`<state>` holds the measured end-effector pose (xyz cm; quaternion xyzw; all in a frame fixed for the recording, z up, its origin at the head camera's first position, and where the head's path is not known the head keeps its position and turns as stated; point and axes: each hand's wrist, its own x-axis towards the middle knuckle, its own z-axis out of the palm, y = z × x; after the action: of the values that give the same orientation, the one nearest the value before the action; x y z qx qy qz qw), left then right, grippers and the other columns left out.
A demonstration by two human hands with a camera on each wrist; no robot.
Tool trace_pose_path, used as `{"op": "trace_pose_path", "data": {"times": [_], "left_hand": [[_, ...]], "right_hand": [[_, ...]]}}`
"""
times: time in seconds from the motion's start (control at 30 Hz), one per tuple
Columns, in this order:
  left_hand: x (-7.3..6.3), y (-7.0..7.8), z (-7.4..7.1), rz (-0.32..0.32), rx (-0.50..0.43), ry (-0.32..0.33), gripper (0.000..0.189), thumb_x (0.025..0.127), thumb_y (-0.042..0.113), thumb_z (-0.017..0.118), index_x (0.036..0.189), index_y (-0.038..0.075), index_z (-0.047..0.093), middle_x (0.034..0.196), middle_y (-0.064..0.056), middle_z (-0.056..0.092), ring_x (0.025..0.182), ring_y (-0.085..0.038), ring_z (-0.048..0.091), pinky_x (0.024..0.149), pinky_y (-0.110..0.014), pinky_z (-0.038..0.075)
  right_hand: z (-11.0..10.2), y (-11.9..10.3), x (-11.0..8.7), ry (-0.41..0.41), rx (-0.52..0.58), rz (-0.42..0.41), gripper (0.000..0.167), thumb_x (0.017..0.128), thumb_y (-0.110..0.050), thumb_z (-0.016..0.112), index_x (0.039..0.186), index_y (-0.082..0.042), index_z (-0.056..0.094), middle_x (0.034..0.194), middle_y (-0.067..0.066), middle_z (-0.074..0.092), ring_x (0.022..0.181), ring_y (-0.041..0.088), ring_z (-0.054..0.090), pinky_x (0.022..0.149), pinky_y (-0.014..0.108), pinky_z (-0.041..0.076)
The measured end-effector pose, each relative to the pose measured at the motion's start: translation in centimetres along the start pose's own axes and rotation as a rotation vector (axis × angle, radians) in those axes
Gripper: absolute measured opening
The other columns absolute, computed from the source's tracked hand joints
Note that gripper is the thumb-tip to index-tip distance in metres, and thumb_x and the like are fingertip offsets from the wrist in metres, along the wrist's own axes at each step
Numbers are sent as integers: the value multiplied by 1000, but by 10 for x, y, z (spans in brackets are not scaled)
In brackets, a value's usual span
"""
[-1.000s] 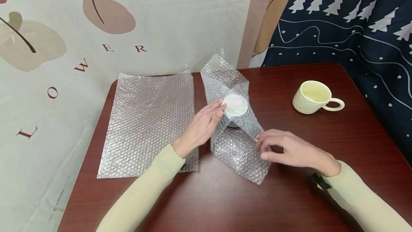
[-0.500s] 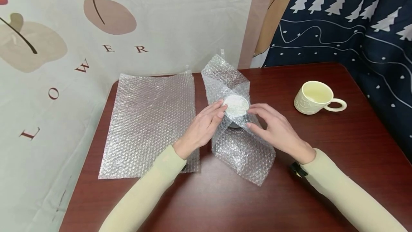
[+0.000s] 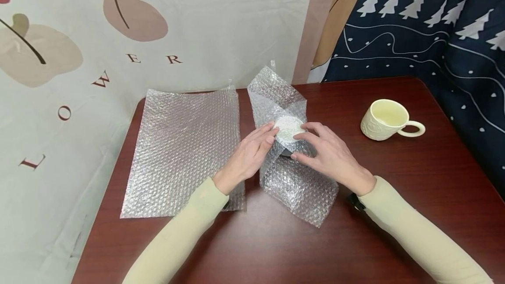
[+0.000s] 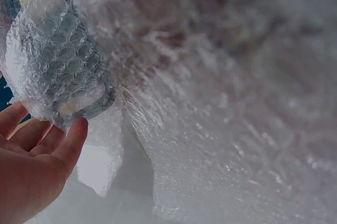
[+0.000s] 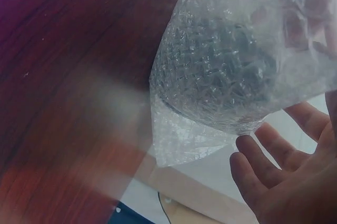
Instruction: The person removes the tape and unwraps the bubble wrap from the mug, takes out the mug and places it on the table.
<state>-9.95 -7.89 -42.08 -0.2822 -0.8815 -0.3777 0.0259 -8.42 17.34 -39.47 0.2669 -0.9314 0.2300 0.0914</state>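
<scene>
A round object with a white top [image 3: 289, 127] stands in the middle of the table, crossed by a sheet of bubble wrap [image 3: 297, 189]. The wrap's ends spread toward the back and front. My left hand [image 3: 247, 156] rests its fairly straight fingers against the object's left side. On the right side, my right hand [image 3: 333, 154] has spread, lightly bent fingers at the wrap near the top's rim. Through the bubbles in the left wrist view, the wrapped object [image 4: 71, 66] looks dark grey with pale patches; its exact kind is hidden.
A second, flat bubble wrap sheet [image 3: 185, 152] lies on the left of the dark red table [image 3: 260, 249]. A pale yellow mug [image 3: 380, 122] stands upright at the back right, handle pointing right. Printed cloths [image 3: 221, 25] hang behind the table.
My right hand has left the wrap's lower right edge and moved up and left to the object's right side. The left hand stays in place.
</scene>
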Motion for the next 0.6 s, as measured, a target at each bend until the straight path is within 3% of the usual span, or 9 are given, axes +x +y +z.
{"op": "trace_pose_path", "data": {"times": [0.23,0.6], "left_hand": [[0,0,0,6,-24,14,88,104,69,7,155,10,48,164,-7,38,152,-28,34,125,-44,23],[-2,-1,2,-14,-68,38,85,99,75,7,167,26,19,167,-3,30,151,-25,34,122,-46,30]], "right_hand": [[1,2,1,39,8,-29,37,90,-36,81,117,-11,77,136,15,59,121,36,58,96,53,53],[1,6,0,128,44,-95,18,93,-19,77,109,-12,83,127,13,66,108,30,67,76,43,59]]}}
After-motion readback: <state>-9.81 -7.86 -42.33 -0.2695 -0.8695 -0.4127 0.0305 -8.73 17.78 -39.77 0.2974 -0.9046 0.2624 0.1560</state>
